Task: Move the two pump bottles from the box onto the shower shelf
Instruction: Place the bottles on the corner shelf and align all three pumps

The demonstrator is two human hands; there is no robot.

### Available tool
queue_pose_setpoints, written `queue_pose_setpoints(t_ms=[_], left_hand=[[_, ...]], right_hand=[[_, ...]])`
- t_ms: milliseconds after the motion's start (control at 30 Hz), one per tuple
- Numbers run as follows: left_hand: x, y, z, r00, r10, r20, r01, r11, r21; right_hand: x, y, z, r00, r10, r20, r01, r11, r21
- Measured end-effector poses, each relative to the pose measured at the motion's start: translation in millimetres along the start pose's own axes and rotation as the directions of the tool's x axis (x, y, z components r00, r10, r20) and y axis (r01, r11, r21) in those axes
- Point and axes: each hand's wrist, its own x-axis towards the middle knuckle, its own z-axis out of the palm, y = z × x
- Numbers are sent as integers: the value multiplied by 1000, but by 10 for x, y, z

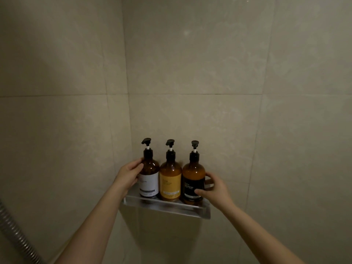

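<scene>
Each hand [129, 175] [214, 188] seemingly grips an outer bottle [149, 176] [193, 180] on the shelf [163, 204].

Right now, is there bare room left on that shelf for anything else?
Hardly. Three bottles, white-label, yellow-label and black-label, stand nearly touching along the shelf. The left hand and right hand take both ends. Only a strip behind the front rail is bare.

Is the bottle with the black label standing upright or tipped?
Upright: the black-label bottle stands on the shelf, pump on top, right hand touching it.
</scene>
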Motion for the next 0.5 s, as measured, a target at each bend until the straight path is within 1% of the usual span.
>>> queue_pose_setpoints(t_ms=[133, 500], left_hand=[[10, 17, -6, 1000, -16, 0, 16, 1000, 0], [-53, 71, 46, 1000, -17, -15, 17, 1000, 9]], right_hand=[[-6, 6, 20, 1000, 17, -23, -17, 1000, 8], [-17, 8, 34, 999, 29, -12, -29, 999, 33]])
